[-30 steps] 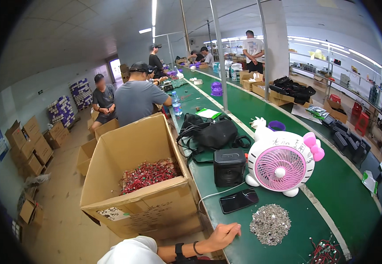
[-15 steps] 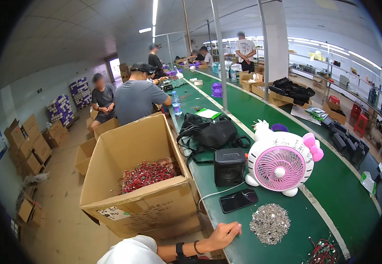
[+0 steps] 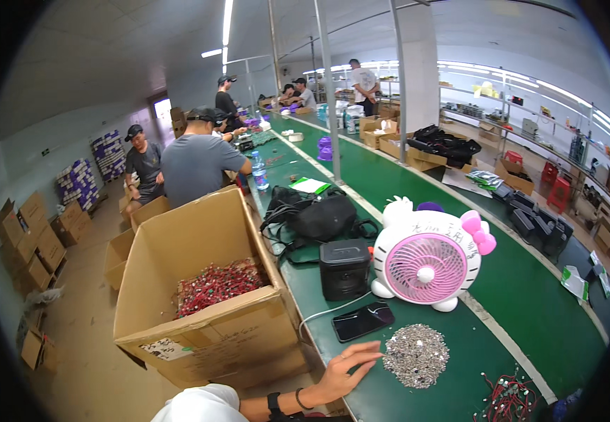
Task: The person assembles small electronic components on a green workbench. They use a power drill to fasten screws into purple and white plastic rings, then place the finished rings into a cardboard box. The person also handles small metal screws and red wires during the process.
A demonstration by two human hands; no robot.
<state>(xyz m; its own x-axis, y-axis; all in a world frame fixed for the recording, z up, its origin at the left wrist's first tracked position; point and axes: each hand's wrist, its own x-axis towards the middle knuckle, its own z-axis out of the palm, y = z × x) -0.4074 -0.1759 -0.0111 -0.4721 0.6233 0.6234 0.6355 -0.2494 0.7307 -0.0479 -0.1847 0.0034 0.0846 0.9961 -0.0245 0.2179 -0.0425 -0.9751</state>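
Observation:
My left hand [image 3: 349, 369] reaches in over the near table edge, palm down. Its fingers are stretched out, with a gap to the thumb, and nothing shows between them. The fingertips come right up to the left rim of a round heap of small silvery metal parts [image 3: 416, 356]; I cannot tell whether they touch it. Just beyond the hand lies a black smartphone [image 3: 362, 322]. At the lower right is a loose bunch of red and black wires with small white ends [image 3: 507, 398]. My right hand is out of the picture.
Left of the table stands a large open carton [image 3: 210, 337] with many red wired parts [image 3: 220, 287]. A white fan with a pink grille [image 3: 426, 271], a black speaker box [image 3: 345, 269] and a black bag [image 3: 313, 213] stand beyond the phone. Several people work farther back.
My left hand has moved right and a little forward, to the silvery heap. Its fingers, curled before, are now stretched out. The whole view has swung slightly to the right.

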